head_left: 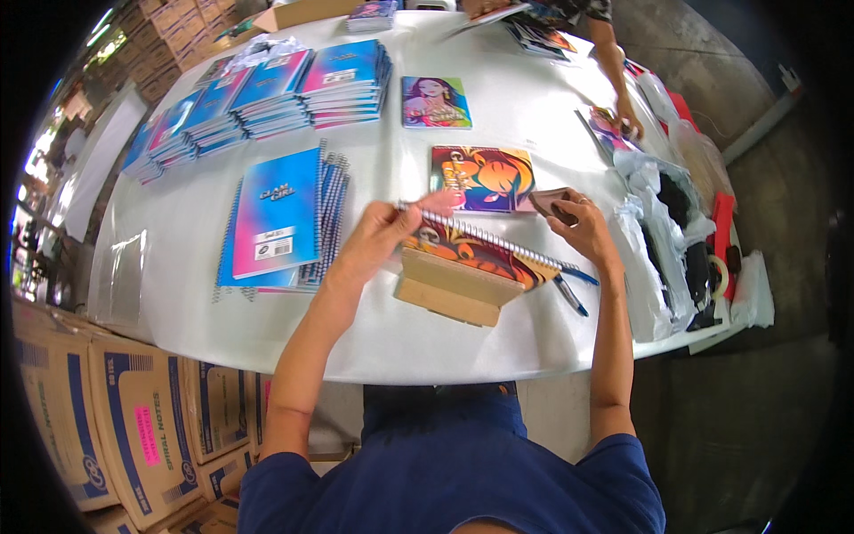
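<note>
My left hand (381,236) grips the upper left corner of a spiral notebook (476,252) by its wire binding. The notebook is tilted, with an orange and dark illustrated cover. A small cardboard box (458,289) stands against its near side. My right hand (584,233) is closed on a small flat brown piece (553,205), whose kind I cannot make out, above the notebook's right end. Just beyond lies another notebook (483,178) with a colourful illustrated face. Two blue pens (570,295) lie beneath the notebook's right end, beside my right wrist.
Blue and pink spiral notebooks are stacked at left (277,214) and in a row of piles (342,80) behind. A notebook with a drawn figure (436,102) lies farther back. At right, another person's hand (627,120) touches a notebook beside crumpled plastic wrapping (654,258). Cartons (142,427) stand lower left.
</note>
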### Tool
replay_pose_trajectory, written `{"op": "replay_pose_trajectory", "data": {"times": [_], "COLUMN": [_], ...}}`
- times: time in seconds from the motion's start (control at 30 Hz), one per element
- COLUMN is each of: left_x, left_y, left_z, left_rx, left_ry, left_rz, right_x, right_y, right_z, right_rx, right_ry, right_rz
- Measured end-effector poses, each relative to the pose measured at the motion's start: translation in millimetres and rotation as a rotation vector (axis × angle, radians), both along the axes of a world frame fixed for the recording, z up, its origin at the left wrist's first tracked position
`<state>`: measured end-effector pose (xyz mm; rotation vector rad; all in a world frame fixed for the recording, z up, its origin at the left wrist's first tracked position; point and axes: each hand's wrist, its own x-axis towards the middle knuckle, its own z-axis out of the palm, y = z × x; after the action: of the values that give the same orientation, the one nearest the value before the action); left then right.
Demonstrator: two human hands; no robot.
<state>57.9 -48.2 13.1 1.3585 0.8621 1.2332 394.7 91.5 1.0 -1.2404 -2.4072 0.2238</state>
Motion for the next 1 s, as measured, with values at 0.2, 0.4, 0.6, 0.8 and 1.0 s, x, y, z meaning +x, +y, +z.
{"op": "replay_pose_trajectory", "data": {"times": [0.2,0.4,0.6,0.8,1.0], "left_x": [-17,39,91,95,99], "left_y": [-24,-63,-54,-49,-49], "left_z": [95,56,2,1,0], "left_rx": [0.311,0.342,0.566,0.653,0.655], "left_ry": [-0.155,0.604,1.105,1.231,1.224], "left_rz": [0.460,0.159,0.538,0.602,0.611], "right_x": [36,35,-14,-42,-42], "right_y": [-74,-107,-164,-189,-181], "right_z": [-41,-63,3,25,27], "right_rx": [0.162,0.323,0.007,0.064,0.030], "right_ry": [-0.083,-0.170,0.323,0.320,0.297], "right_rz": [-0.076,-0.212,-0.089,0.130,0.230]}}
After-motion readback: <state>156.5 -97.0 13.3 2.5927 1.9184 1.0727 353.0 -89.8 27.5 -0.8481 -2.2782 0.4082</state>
